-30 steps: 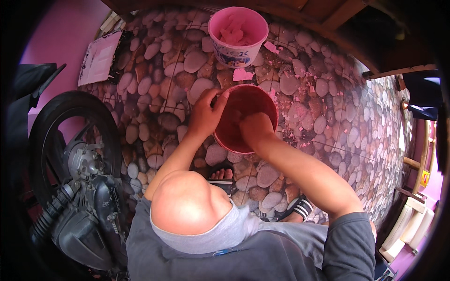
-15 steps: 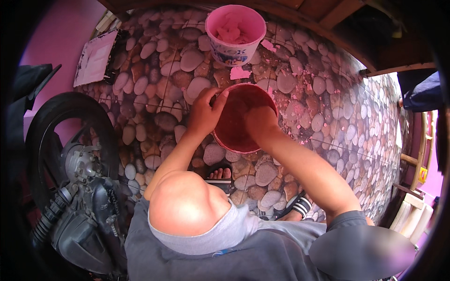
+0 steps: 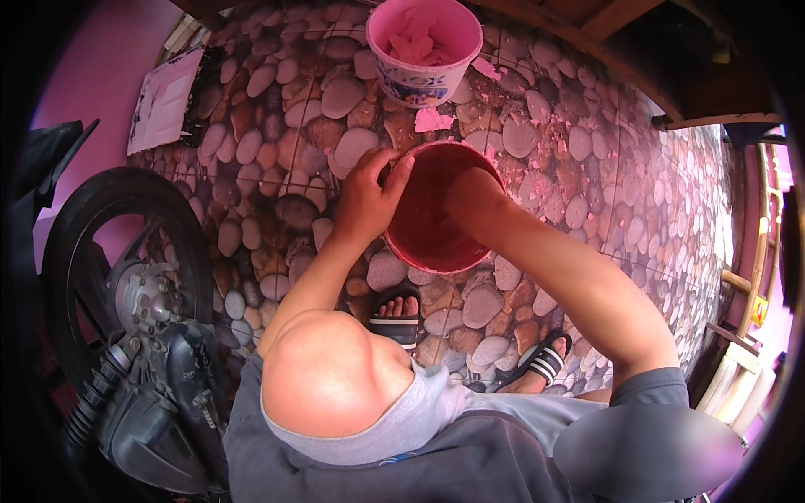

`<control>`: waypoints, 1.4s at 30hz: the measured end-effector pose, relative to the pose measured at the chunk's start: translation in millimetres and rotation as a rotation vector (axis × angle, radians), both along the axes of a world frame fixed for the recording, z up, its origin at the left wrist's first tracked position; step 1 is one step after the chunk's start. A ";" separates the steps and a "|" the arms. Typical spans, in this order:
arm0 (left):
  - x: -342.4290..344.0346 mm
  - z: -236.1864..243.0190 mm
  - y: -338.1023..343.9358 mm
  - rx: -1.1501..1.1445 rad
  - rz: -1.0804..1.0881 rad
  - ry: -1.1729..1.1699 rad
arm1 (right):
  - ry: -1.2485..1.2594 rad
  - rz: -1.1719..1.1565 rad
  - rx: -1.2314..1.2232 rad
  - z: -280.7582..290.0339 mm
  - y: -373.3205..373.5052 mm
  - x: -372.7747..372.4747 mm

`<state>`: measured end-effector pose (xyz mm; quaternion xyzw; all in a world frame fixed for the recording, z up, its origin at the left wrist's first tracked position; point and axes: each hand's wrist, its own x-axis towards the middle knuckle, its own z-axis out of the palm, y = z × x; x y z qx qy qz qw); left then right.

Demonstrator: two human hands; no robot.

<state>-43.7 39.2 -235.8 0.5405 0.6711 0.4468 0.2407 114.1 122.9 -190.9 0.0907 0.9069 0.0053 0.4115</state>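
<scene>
A red bucket [image 3: 423, 247] stands on the floor in front of me, its open mouth turned up toward me. My left hand [image 3: 371, 189] clasps its left rim, with the thumb over the edge and the fingers round the outside. Deep inside the bucket is my right hand [image 3: 471, 197], reaching in over the right side. Its fingers are lost in the dark interior, so whatever they touch or hold cannot be seen. Just beyond stands a white bucket [image 3: 417, 84] with a pink inside, holding crumpled pink pieces [image 3: 417, 46].
Pink flakes [image 3: 433, 121] lie scattered over the pebble-patterned floor [image 3: 470, 306]. A motorcycle wheel [image 3: 197, 243] is close on my left. A dirty white panel [image 3: 166, 105] leans by the pink wall. Wooden furniture [image 3: 620, 21] edges the far right; a bamboo frame [image 3: 759, 243] stands at right.
My right forearm has swung slightly rightward, the hand still inside the red bucket. My left hand keeps its hold on the rim. The dark cloth at far right has mostly left view.
</scene>
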 end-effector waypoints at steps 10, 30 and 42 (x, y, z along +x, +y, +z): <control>3.5 6.4 0.3 -0.052 0.006 0.034 | 0.088 0.020 -0.027 -37.5 14.3 -6.8; 5.1 4.2 1.7 -0.002 -0.025 0.008 | -0.017 -0.258 -0.241 -1.3 10.2 -19.2; 6.2 8.3 0.2 0.007 -0.015 0.022 | -0.079 -0.201 -0.138 22.8 -2.7 -12.5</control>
